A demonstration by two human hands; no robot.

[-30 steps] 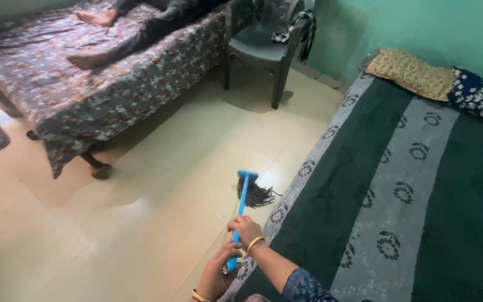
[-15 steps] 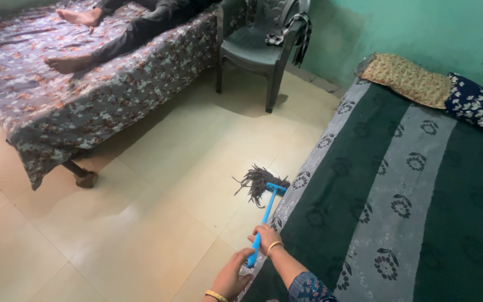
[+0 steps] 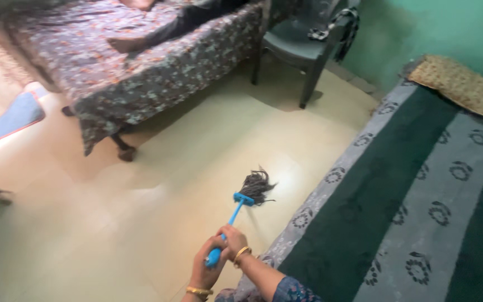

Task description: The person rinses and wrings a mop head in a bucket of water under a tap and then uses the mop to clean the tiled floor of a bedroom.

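At the left edge of the floor lies a blue mat, beside a bed with a patterned cover. Near the floor's bottom edge, the left hand and right hand both have their fingers closed around the blue handle of a mop, whose dark strands rest on the floor, just beside the green striped bed. A dark plastic chair stands at the far edge.

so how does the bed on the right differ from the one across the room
The right bed has a green and grey striped cover with ring motifs; the far bed has a dark floral one. A person lies on the far bed; the right bed holds only a pillow. Both border the tiled floor that the mop rests on.
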